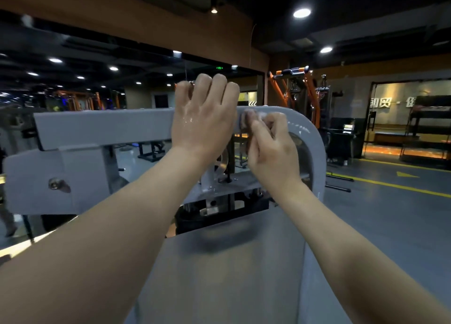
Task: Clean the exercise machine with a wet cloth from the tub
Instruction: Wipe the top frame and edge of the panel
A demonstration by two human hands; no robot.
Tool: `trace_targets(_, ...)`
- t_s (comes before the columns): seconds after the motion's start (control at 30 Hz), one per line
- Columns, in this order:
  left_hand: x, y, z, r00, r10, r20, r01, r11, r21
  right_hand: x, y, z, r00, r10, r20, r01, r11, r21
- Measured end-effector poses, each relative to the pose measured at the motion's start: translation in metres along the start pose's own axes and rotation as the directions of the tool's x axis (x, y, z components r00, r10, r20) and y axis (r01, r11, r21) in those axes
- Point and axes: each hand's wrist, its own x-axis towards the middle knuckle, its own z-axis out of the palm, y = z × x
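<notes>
— Both hands were on the machine, at its top bar?
— Yes: the left hand hooked its fingers over the bar, probably bracing. The right hand gripped the cloth against the bar's right bend to wipe it; the tub wasn't in view.

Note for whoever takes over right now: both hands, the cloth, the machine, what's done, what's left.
Left hand: wet, fingers curled over the machine's top bar.
Right hand: pinches the cloth against the curved corner.
Tub: not in view.
Done: wet streaks show on that corner.
Left: top bar and lower panel look dry; wipe them next.
</notes>
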Motion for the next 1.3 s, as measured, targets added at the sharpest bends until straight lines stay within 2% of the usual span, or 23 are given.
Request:
trace_targets(0.1, 0.0, 0.002, 0.008, 0.998, -0.006, -0.057, 0.01, 0.997, 0.074, -0.003, 0.015, 0.003, 0.993, 0.096, -0.075, -0.094, 0.995, 0.022)
trace_targets(0.17, 0.002, 0.004, 0.01, 0.999, -0.035, -0.027, 0.037, 0.996, 0.077, -0.004, 0.009, 0.008, 0.988, 0.119, -0.094, -0.114, 0.992, 0.06)
trace_targets(0.3, 0.006, 0.007, 0.005, 0.985, -0.116, 0.131, 0.11, 0.992, 0.055, -0.005, 0.011, 0.009, 0.995, -0.097, -0.029, 0.098, 0.993, 0.062)
trace_targets(0.33, 0.007, 0.008, 0.004, 0.981, -0.126, 0.151, 0.12, 0.992, 0.048, -0.005, 0.019, 0.006, 0.994, -0.102, -0.026, 0.103, 0.993, 0.053)
trace_targets(0.5, 0.008, 0.008, 0.003, 0.971, -0.143, 0.194, 0.137, 0.99, 0.04, -0.007, 0.027, 0.001, 0.987, 0.146, -0.068, -0.14, 0.986, 0.094)
trace_targets(0.57, 0.009, 0.009, 0.002, 0.969, -0.135, 0.209, 0.13, 0.991, 0.036, -0.005, 0.016, 0.003, 0.993, 0.106, -0.047, -0.099, 0.986, 0.133)
trace_targets(0.63, 0.009, 0.01, 0.0, 0.966, -0.134, 0.219, 0.129, 0.991, 0.038, -0.004, 0.014, 0.002, 1.0, 0.01, -0.004, -0.01, 0.992, 0.124)
trace_targets(0.7, 0.01, 0.01, -0.003, 0.963, -0.136, 0.231, 0.131, 0.991, 0.034, -0.004, 0.023, -0.002, 1.0, -0.025, 0.017, 0.023, 0.995, 0.1)
trace_targets(0.93, 0.04, 0.025, -0.001, 0.981, -0.049, 0.189, 0.056, 0.998, -0.034, -0.006, 0.024, -0.004, 0.975, 0.207, -0.086, -0.202, 0.977, 0.067)
trace_targets(0.97, 0.043, 0.028, 0.002, 0.978, -0.05, 0.2, 0.058, 0.998, -0.036, -0.006, 0.018, -0.003, 0.974, 0.209, -0.084, -0.204, 0.977, 0.068)
trace_targets(1.1, 0.041, 0.03, 0.012, 0.971, -0.092, 0.223, 0.097, 0.995, -0.01, -0.01, 0.028, -0.001, 0.998, 0.064, -0.015, -0.064, 0.998, 0.026)
trace_targets(1.13, 0.041, 0.03, 0.013, 0.97, -0.097, 0.223, 0.102, 0.995, -0.011, -0.011, 0.038, -0.001, 0.996, 0.086, -0.038, -0.085, 0.996, 0.021)
trace_targets(1.23, 0.042, 0.031, 0.014, 0.966, -0.086, 0.243, 0.092, 0.996, -0.012, -0.011, 0.049, -0.003, 0.943, 0.295, -0.155, -0.287, 0.955, 0.068)
trace_targets(1.3, 0.043, 0.031, 0.014, 0.961, -0.082, 0.265, 0.089, 0.996, -0.013, -0.009, 0.034, 0.001, 0.933, 0.314, -0.177, -0.31, 0.95, 0.048)
